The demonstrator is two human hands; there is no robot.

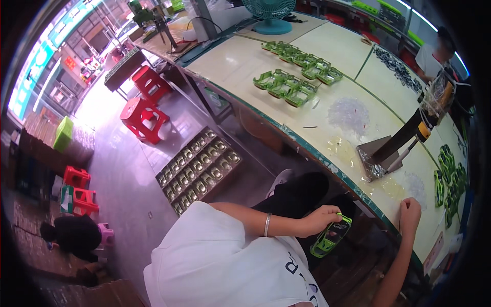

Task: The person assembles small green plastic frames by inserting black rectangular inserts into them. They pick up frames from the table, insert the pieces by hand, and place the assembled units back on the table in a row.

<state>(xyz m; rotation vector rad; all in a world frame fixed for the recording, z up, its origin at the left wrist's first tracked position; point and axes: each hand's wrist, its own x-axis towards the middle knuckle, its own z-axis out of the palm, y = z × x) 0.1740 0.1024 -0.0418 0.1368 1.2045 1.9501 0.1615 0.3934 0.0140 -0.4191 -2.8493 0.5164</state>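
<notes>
My left hand, with a silver bangle on its wrist, grips a green and black toy car body by one end, off the table's near edge. At the table my right hand has its fingers drawn together beside a small pile of clear plastic pieces; anything between the fingertips is too small to make out. A larger pile of clear pieces lies farther along the tabletop. Green car shells stand in rows toward the far left of the table, and several green and black car bodies are heaped at the right.
A dark post on a metal base rises from the table, wrapped in plastic higher up. Dark small parts and a teal fan are farther off. A tray of car parts and red stools stand left. Another person sits across.
</notes>
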